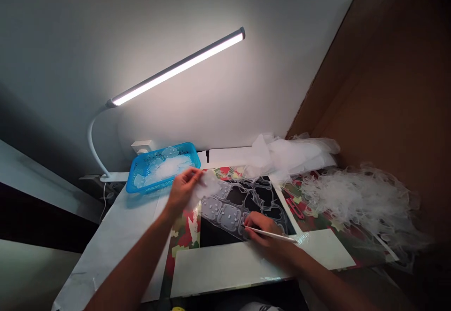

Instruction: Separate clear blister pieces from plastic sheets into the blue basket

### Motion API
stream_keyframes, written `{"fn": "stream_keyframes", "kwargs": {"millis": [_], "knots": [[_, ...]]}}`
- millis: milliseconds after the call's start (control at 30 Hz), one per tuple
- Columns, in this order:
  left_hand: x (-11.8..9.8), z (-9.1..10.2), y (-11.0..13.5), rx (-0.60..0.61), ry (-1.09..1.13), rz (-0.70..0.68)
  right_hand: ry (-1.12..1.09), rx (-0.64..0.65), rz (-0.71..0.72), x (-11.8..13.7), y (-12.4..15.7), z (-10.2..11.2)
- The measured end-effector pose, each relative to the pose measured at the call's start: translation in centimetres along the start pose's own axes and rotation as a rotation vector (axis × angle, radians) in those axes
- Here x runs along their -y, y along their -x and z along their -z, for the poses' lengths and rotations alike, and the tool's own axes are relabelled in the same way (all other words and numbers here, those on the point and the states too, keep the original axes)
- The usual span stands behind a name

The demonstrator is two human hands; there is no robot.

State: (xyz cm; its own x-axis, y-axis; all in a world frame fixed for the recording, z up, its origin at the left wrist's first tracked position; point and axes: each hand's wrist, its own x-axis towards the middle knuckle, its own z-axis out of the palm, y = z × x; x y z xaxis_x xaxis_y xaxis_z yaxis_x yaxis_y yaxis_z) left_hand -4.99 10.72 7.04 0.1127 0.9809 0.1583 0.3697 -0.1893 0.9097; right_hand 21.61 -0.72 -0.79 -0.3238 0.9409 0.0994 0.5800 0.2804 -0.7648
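My left hand [183,189] is raised above the table and pinches a small translucent plastic piece [208,186] between its fingers. It hovers just in front of a blue basket [136,172] that holds several similar clear pieces. My right hand [260,229] rests on a transparent film sheet [234,210] of die-cut shapes over a black backing. That hand is closed on a thin white stick-like tool [273,235], whose tip touches the sheet.
A lit white bar lamp [176,69] arches over the table on a bent neck. White plastic bags [292,156] and a heap of clear plastic offcuts [355,198] lie at the right. A brown cardboard panel [387,90] stands on the right. White paper [225,266] covers a camouflage-patterned mat.
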Motion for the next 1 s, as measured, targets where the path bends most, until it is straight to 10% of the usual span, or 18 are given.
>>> {"fn": "stream_keyframes", "kwargs": {"millis": [133,267,400,533,600,733,1000], "knots": [[0.2,7.1,-6.9,-0.276,-0.469,-0.002,0.040,0.068,0.018,-1.3,1.0,0.7],[1.5,10.1,-9.9,-0.241,-0.642,0.036,-0.033,0.192,-0.011,-1.3,1.7,2.4],[2.9,5.5,-5.9,-0.215,-0.742,-0.121,-0.227,0.085,-0.075,0.5,-0.4,3.5],[5.4,-2.5,2.9,0.248,-0.782,-0.612,-0.190,-0.058,0.025,1.4,-5.3,1.6],[6.6,-4.8,6.8,0.253,-0.816,-0.742,-0.150,-0.056,0.117,1.2,-7.4,0.1],[7.5,-5.1,9.9,0.222,-0.868,-0.737,-0.126,-0.017,0.227,0.5,-9.4,-2.1],[7.0,-4.1,7.5,0.230,-0.811,-0.725,-0.081,-0.009,0.238,0.5,-9.7,-2.8]]}}
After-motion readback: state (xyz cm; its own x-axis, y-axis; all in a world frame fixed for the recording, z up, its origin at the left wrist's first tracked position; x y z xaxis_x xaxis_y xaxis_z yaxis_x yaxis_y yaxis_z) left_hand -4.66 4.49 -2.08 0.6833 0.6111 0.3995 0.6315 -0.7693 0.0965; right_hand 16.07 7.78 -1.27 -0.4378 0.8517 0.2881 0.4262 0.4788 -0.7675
